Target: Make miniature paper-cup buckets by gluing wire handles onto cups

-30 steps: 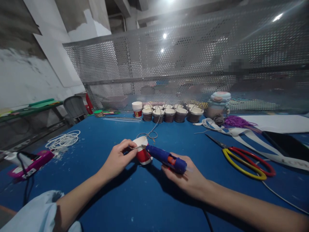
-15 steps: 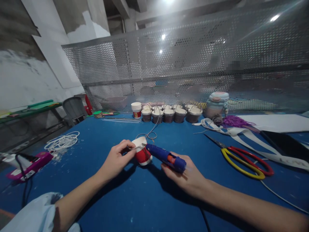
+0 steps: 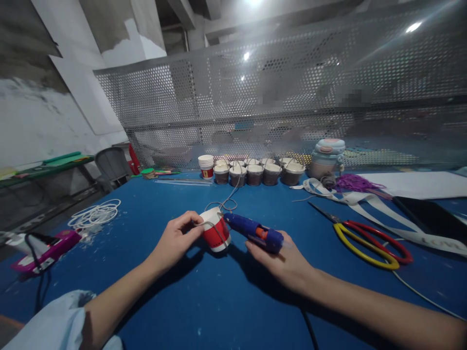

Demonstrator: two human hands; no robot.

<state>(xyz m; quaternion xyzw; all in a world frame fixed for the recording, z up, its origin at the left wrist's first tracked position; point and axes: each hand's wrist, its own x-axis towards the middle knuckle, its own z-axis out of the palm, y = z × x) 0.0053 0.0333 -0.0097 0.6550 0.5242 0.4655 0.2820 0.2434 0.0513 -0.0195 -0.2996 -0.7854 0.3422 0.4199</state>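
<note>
Tilted above the blue table, a red and white paper cup (image 3: 218,235) is pinched at its rim by my left hand (image 3: 179,237). A thin grey cord (image 3: 230,198) runs from the table to the cup and lies across its side. My right hand (image 3: 282,257) is wrapped round a blue glue gun (image 3: 255,232), whose nozzle is at the cup's rim on the right side. Whether the nozzle touches the rim is too small to tell.
Behind stand a stack of paper cups (image 3: 206,166) and several cord-wrapped cups (image 3: 254,175). To the right lie scissors (image 3: 365,245), white ribbon (image 3: 386,221) and a dark phone (image 3: 430,218). At left are white cord (image 3: 95,214) and a purple power strip (image 3: 54,250).
The glue gun has shifted slightly right and up, its nozzle moving from the cord inside the rim to the rim's right edge. More of the cup's red side shows.
</note>
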